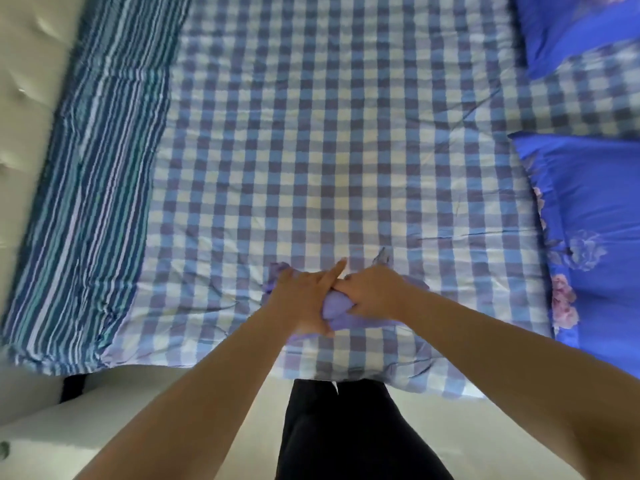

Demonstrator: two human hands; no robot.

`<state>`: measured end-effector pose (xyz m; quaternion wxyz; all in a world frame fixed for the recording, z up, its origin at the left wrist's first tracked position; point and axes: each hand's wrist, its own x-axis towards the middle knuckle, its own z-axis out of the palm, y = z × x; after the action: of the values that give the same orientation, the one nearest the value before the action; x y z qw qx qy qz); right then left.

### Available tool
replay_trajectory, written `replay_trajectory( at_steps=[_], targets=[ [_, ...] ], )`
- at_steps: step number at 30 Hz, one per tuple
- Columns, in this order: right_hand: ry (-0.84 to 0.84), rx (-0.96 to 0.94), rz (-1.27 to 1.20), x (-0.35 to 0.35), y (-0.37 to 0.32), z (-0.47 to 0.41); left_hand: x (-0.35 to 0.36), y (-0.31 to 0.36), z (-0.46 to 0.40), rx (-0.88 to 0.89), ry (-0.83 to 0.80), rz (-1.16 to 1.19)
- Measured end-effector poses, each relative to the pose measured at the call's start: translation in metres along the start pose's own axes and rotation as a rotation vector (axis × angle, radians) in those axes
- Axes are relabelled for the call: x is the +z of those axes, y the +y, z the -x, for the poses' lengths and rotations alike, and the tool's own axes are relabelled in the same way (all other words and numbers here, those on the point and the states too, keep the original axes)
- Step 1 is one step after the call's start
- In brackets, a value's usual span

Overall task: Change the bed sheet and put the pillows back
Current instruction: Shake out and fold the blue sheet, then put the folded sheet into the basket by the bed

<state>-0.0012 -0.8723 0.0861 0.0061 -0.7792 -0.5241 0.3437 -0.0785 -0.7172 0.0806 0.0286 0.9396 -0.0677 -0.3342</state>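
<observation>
While the checked sheet (329,150) lay spread, left hand (304,299) and right hand (372,292) gripped its bunched fold, fingers curled, left index straight.

A cream tufted headboard (24,98) with button dimples runs down the left edge, just beside the mattress. Below it, the cream padded bed frame (145,403) spans the near side, with a dark gap (73,388) at its left corner. Black trousers (346,431) stand against the frame at the bottom centre.
</observation>
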Motion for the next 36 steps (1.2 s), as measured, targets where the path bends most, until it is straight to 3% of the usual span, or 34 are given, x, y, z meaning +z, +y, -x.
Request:
replay_trajectory(
  at_steps=[3,11,15,21,26,33,36],
  targets=[
    [0.083,-0.095,-0.041,-0.012,-0.044,-0.005,0.008,-0.022,0.057,-0.146,0.03,0.115],
    [0.276,-0.293,0.298,-0.013,-0.216,-0.045,0.075,-0.092,0.23,-0.472,0.08,0.208],
    [0.169,-0.32,0.225,0.017,-0.326,-0.062,0.136,-0.118,0.343,-0.554,0.056,0.328],
    [0.135,-0.342,0.209,0.068,-0.496,-0.09,0.238,-0.146,0.52,-0.758,0.334,0.502],
    [-0.1,-0.439,0.173,0.098,-0.613,-0.118,0.311,-0.175,0.636,-0.96,0.509,0.782],
    [-0.136,-0.618,0.196,0.125,-0.726,-0.158,0.405,-0.199,0.728,-1.171,0.764,1.248],
    [-0.174,-0.625,0.181,0.128,-0.769,-0.177,0.43,-0.211,0.753,-1.285,0.995,1.4]
  ],
)
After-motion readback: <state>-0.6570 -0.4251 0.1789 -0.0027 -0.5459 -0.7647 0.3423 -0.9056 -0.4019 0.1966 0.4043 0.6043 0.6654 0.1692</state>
